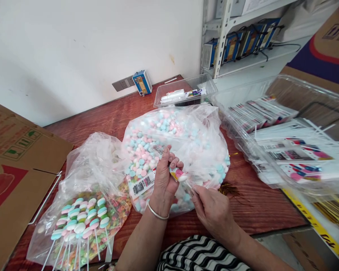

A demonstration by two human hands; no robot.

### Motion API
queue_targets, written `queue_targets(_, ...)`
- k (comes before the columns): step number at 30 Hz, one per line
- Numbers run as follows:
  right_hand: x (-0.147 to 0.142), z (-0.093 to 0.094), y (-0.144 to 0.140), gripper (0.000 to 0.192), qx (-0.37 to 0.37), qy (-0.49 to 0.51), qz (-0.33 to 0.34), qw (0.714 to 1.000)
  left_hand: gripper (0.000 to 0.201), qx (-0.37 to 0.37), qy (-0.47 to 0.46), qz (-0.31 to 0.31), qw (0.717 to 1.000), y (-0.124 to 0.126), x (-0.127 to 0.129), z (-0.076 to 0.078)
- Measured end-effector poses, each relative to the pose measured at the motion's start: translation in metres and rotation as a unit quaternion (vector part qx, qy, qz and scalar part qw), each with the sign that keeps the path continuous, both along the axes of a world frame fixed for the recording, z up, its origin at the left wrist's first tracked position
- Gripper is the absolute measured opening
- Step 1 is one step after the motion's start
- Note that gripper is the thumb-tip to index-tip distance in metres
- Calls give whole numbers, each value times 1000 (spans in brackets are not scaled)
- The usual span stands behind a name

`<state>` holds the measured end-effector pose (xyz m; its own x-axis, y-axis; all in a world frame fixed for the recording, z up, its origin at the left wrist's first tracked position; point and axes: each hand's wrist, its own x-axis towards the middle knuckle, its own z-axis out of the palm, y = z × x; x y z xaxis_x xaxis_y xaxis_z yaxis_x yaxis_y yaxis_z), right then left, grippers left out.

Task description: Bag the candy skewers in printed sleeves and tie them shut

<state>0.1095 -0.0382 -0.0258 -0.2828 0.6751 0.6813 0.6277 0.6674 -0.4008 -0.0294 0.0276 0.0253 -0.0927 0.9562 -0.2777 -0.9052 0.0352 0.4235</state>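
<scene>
fingers: left hand (164, 177) curled, fingertips (173, 164) pressed around a printed sleeve (147, 180); right hand (211, 207) thumb and forefinger pinched on a thin white stick (190, 186)
candy: pink-white piece (180, 175) on the stick end, just at the left fingertips, going into the sleeve mouth
sleeve: clear, black print, runs down-left from the left fingers
bag: clear sack (183, 139) of pink/blue/white candies directly behind both hands, touching them
left of fingers: second bag (87, 210) with finished candy skewers (79, 222), sticks pointing at camera; cardboard box (14, 169) beyond it
right of fingers: clear bin (299, 124) of packed sleeves, well apart
beyond: small clear tray (186, 88) near the wall
wrist: silver bangle (157, 213) on the left
surface: red wood table (260, 207)
</scene>
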Motion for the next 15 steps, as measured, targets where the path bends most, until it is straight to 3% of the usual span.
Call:
queue_targets(8,-4,2,6,17,49,-46,-37,997,22,-18,26,-44,999,-15,29,-6)
queue_targets(12,4,-1,5,8,52,-47,-13,997,37,-31,67,22,997,-1,9,-3)
queue_targets(15,6,-3,3,14,57,-45,14,997,20,-4,57,51,997,9,-8,1)
